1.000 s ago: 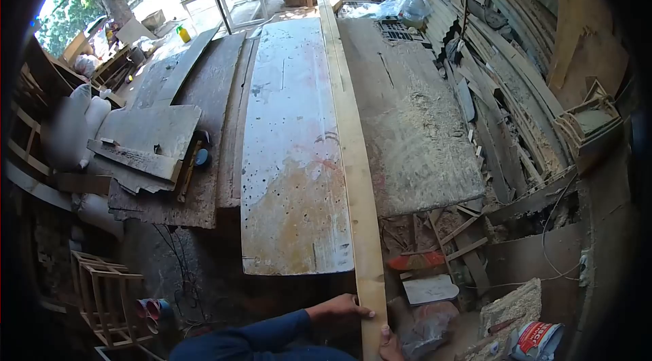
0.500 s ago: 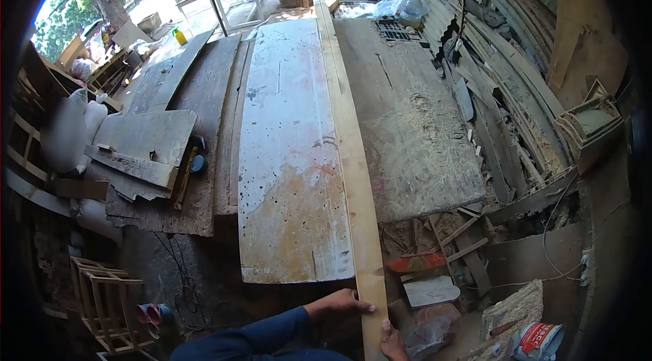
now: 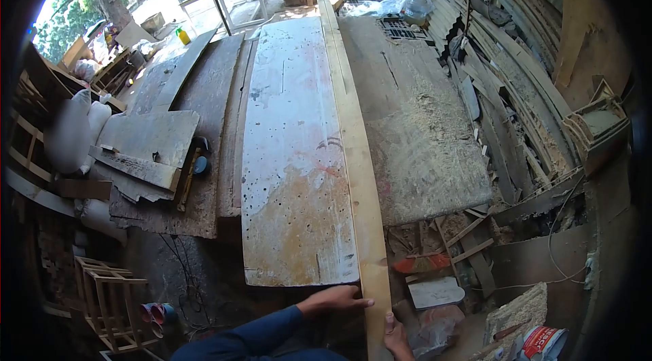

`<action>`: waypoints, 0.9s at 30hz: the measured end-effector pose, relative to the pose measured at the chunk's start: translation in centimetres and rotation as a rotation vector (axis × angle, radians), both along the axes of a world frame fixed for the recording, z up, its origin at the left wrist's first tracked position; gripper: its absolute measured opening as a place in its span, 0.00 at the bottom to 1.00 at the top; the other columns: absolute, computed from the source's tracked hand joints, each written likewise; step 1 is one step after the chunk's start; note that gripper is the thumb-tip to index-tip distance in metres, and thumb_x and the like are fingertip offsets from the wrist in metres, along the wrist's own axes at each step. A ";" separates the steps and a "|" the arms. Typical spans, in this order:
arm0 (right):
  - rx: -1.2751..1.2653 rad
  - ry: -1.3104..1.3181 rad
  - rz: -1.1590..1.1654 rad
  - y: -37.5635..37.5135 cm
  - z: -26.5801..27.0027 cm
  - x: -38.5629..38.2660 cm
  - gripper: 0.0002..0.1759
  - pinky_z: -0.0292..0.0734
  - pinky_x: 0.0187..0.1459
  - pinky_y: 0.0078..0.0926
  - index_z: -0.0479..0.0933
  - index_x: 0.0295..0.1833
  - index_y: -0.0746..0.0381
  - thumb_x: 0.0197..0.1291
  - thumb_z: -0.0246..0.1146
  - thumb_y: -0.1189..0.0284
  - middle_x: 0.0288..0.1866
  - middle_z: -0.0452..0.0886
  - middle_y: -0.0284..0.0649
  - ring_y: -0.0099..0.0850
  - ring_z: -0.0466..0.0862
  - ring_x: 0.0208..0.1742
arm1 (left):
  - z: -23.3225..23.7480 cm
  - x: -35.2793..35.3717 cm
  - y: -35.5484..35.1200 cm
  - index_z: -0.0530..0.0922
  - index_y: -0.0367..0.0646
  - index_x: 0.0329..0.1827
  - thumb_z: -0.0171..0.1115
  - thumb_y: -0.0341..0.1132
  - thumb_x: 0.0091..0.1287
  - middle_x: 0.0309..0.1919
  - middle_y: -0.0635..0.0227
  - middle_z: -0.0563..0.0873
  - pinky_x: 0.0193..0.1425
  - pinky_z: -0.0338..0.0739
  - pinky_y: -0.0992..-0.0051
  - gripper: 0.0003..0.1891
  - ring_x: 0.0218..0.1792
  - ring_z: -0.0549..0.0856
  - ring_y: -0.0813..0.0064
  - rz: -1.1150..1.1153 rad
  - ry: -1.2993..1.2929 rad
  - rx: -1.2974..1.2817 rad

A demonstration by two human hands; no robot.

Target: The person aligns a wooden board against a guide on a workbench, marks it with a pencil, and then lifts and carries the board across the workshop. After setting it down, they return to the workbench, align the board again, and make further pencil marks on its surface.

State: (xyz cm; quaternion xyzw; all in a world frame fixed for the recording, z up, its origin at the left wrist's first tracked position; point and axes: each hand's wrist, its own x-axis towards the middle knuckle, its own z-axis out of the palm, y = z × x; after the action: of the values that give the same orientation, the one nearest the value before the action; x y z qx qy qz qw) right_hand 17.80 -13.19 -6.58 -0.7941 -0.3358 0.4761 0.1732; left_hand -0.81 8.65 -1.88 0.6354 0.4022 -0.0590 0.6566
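A long, pale wooden plank [image 3: 367, 211] runs away from me along the right edge of a white, paint-stained board [image 3: 292, 137]. My left hand [image 3: 333, 299] is at the plank's near left edge, its thumb lying over the top face and its other fingers mostly hidden. On the opposite edge, a little closer to me, my right hand [image 3: 397, 339] holds the plank with its thumb up along the side. The fingers of that hand are out of sight beneath the wood.
A sawdust-covered board [image 3: 435, 177] lies right of the plank. Scrap timber [image 3: 519, 110] is piled beyond it. To the left, dark boards [image 3: 204, 130] carry loose wood pieces and a blue round object [image 3: 200, 165]. A labelled tub [image 3: 543, 345] and a wooden frame [image 3: 112, 300] stand low down.
The whole view has shifted slightly. My left hand has drawn back a little to the left, with less of it over the plank. My right hand stays on the right edge.
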 end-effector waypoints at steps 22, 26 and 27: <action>-0.059 -0.091 0.029 5.7 0.1 0.4 0.57 0.75 0.61 0.61 0.84 0.55 0.71 0.76 0.30 0.28 0.48 0.84 0.74 0.74 0.79 0.61 | -2.3 -4.4 23.9 0.74 0.43 0.78 0.51 0.49 0.80 0.81 0.50 0.67 0.86 0.45 0.42 0.29 0.84 0.58 0.42 0.399 0.387 1.291; -0.057 -0.085 0.019 7.2 0.7 0.3 0.57 0.74 0.62 0.61 0.84 0.56 0.71 0.75 0.29 0.27 0.48 0.83 0.75 0.75 0.78 0.62 | -2.6 -4.5 24.1 0.73 0.43 0.79 0.52 0.49 0.80 0.82 0.49 0.66 0.86 0.44 0.41 0.29 0.85 0.57 0.42 0.386 0.392 1.297; -0.046 -0.071 0.013 7.5 0.9 0.2 0.57 0.74 0.62 0.61 0.84 0.56 0.71 0.75 0.29 0.27 0.48 0.83 0.75 0.75 0.78 0.62 | -2.4 -4.5 24.0 0.73 0.43 0.79 0.52 0.49 0.80 0.82 0.49 0.66 0.86 0.44 0.41 0.29 0.85 0.57 0.42 0.383 0.396 1.294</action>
State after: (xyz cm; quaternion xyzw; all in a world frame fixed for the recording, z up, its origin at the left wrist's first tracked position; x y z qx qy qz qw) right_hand 18.03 -5.70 -5.63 -0.8120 -0.3361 0.4563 0.1398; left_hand -5.26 32.69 -4.25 0.7939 0.5731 0.1943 0.0599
